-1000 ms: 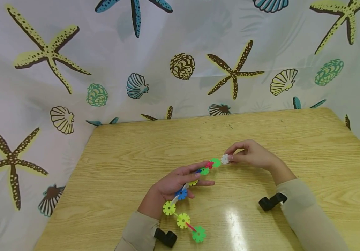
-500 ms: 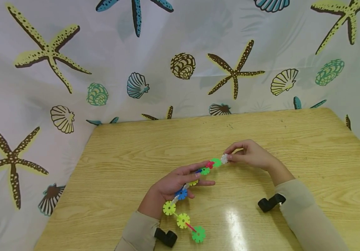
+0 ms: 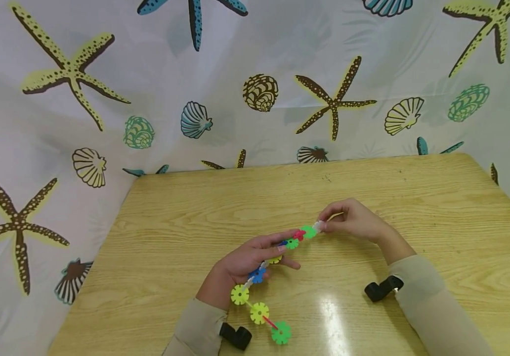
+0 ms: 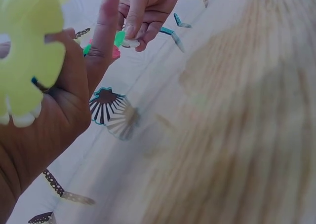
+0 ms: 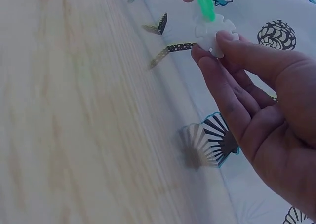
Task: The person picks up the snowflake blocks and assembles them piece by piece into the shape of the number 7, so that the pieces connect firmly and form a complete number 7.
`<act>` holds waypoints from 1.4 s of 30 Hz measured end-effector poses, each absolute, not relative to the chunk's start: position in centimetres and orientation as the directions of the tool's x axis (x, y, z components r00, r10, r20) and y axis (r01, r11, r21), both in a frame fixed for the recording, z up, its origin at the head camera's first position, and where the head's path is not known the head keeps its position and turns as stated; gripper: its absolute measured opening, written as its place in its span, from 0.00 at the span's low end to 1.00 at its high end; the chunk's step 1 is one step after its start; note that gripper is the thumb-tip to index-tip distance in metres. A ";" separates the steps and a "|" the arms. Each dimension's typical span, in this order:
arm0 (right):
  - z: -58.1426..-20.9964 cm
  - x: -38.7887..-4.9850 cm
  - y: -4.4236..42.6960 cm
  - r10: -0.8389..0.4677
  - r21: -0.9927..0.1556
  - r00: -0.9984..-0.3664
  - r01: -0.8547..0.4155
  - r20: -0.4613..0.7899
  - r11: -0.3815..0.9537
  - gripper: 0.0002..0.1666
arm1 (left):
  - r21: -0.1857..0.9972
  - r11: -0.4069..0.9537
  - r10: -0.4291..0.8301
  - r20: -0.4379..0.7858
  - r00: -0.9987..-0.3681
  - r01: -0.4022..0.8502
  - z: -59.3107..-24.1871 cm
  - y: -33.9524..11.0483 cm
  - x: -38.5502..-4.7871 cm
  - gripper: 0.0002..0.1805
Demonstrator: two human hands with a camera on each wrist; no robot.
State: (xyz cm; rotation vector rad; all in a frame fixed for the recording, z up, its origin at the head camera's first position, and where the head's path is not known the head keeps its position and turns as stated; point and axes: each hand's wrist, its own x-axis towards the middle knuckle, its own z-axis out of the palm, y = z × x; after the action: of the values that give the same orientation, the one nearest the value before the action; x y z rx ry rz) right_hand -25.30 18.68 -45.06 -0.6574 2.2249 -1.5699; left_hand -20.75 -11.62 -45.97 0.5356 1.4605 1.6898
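Note:
A chain of slotted plastic snowflake discs in yellow, blue, green, red and white hangs across my left hand [image 3: 246, 256] in the head view. That hand pinches the chain near its upper end, between thumb and fingers. The lower end trails past the wrist to a green disc [image 3: 281, 333]. My right hand [image 3: 356, 221] pinches a white snowflake disc [image 5: 203, 30] by its edge, thumb against fingertips. In the right wrist view this disc meets the rim of the chain's end green disc [image 5: 206, 6]; how deep the slots engage is unclear. A yellow disc [image 4: 34, 46] looms large in the left wrist view.
Both hands are above a wood-grain table [image 3: 184, 207]. A white cloth [image 3: 219, 59] printed with starfish and shells hangs behind and along its sides. Black wrist mounts [image 3: 235, 337] sit on both sleeves.
My right hand has turned the white disc more edge-on and brought it against the end green disc. The left hand stays nearly still, its lower fingers shifting slightly.

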 end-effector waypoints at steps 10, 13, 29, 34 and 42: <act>-45.2 -25.4 18.0 -0.565 -0.944 -0.825 -0.172 -0.018 0.281 0.07 | 0.953 0.016 0.800 -0.193 -0.568 -0.302 -45.9 -11.7 -20.7 0.28; -45.3 -25.4 17.9 -0.553 -0.938 -0.833 -0.173 -0.023 0.299 0.07 | 0.951 0.009 0.801 -0.192 -0.567 -0.309 -45.9 -11.7 -20.6 0.28; -45.5 -25.5 18.0 -0.570 -0.944 -0.821 -0.164 -0.030 0.286 0.07 | 0.948 0.000 0.787 -0.197 -0.585 -0.319 -46.1 -11.5 -20.5 0.27; -45.7 -25.6 18.6 -0.562 -0.950 -0.826 -0.145 -0.038 0.277 0.09 | 0.910 -0.082 0.786 -0.191 -0.588 -0.405 -46.4 -11.0 -20.8 0.28; -45.9 -25.7 19.2 -0.570 -0.970 -0.821 -0.109 -0.035 0.216 0.10 | 0.874 -0.233 0.874 -0.005 -0.486 -0.427 -46.5 -12.0 -21.3 0.40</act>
State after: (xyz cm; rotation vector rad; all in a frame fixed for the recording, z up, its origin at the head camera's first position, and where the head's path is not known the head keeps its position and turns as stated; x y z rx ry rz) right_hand -25.74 19.20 -45.91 -0.6297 2.1124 -1.6355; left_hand -21.31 -12.04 -46.48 0.6339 1.0887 1.8457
